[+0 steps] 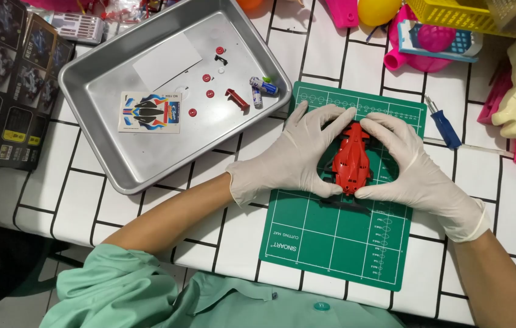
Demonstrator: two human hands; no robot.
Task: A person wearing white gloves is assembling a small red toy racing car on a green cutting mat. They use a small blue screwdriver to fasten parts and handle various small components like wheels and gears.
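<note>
I have the red toy car body pinched between both gloved hands over the green cutting mat; my left hand closes on its left flank with fingers arched over the nose and thumb under the tail, my right hand mirrors it on the other side, so both grips are shut around the shell, fingers curled tight with no gap I can see; the car sits near the upper middle of the mat, a dark chassis showing beneath it; by my reading I am pressing the shell down onto the chassis, and the next move calls for even pressure from both sides so the clips seat without twisting; to my left the metal tray holds small red wheels, a sticker sheet and two batteries; a blue screwdriver lies just beside the mat on the right
</note>
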